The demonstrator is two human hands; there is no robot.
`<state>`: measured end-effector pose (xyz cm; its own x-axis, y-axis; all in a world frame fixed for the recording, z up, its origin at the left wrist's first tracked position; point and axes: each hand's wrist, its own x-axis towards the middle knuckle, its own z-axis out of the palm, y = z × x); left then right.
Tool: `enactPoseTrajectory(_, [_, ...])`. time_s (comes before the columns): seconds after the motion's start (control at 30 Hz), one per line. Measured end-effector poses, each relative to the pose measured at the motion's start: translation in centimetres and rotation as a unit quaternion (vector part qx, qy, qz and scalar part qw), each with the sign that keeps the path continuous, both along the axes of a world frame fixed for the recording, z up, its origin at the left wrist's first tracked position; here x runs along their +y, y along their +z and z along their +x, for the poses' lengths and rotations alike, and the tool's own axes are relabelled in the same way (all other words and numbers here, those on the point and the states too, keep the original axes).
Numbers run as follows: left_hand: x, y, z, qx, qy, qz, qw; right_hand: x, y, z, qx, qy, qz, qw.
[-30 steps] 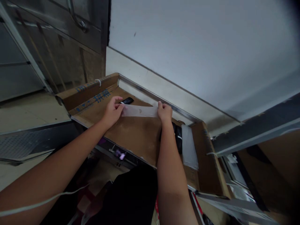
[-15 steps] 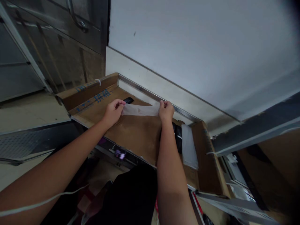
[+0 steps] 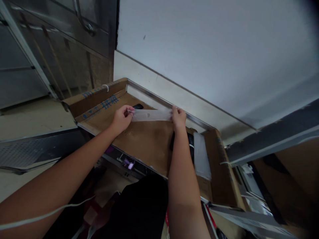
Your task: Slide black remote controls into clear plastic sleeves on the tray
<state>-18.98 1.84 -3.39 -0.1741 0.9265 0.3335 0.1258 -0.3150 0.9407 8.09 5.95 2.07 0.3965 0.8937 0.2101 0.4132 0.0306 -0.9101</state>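
A translucent whitish plastic bag (image 3: 154,115), long and narrow, is stretched level between my two hands above the cardboard. My left hand (image 3: 122,118) pinches its left end, fingers closed. At the other end my right hand (image 3: 178,117) grips it, fingertips curled over the edge. Just behind the left fingers lies a small black object (image 3: 138,106), partly covered by the bag. Beneath everything is the cardboard lining (image 3: 147,142) of a shallow tray. To the right of my right forearm rests a stack of similar whitish bags (image 3: 202,156), beside black items (image 3: 191,146) partly hidden by the arm.
The tray's raised cardboard sides stand at left (image 3: 97,91) and right (image 3: 224,166). A white wall panel (image 3: 211,59) rises behind it, and a metal door handle (image 3: 84,21) is at upper left. A white cable (image 3: 45,217) crosses my left forearm.
Both hands still hold the bag at its ends. My right fingers have shifted their grip slightly, and the bag looks a little flatter. The view has moved slightly.
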Motion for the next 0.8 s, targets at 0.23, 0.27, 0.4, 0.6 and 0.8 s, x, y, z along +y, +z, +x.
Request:
enactPoseTrajectory(0.23, [-0.4, 0.5, 0.1, 0.016, 0.002, 0.003, 1.000, -0.5, 0.0, -0.1, 0.079, 0.046, -0.053, 0.994])
enactPoseTrajectory(0.27, [-0.4, 0.5, 0.1, 0.022, 0.006, 0.004, 1.000, -0.5, 0.0, -0.1, 0.072, 0.034, -0.046, 0.996])
enactPoseTrajectory(0.4, [-0.3, 0.4, 0.1, 0.024, 0.010, 0.001, 1.000, -0.2, 0.0, 0.0, 0.032, 0.010, -0.030, 0.999])
enactPoseTrajectory(0.6, [-0.3, 0.2, 0.1, 0.017, 0.005, 0.001, 1.000, 0.6, -0.7, 0.5, -0.069, 0.004, 0.002, 0.998])
enactPoseTrajectory(0.8, [-0.1, 0.0, 0.0, 0.003, -0.001, 0.000, 1.000, 0.6, -1.0, 0.4, -0.038, 0.011, -0.025, 0.999])
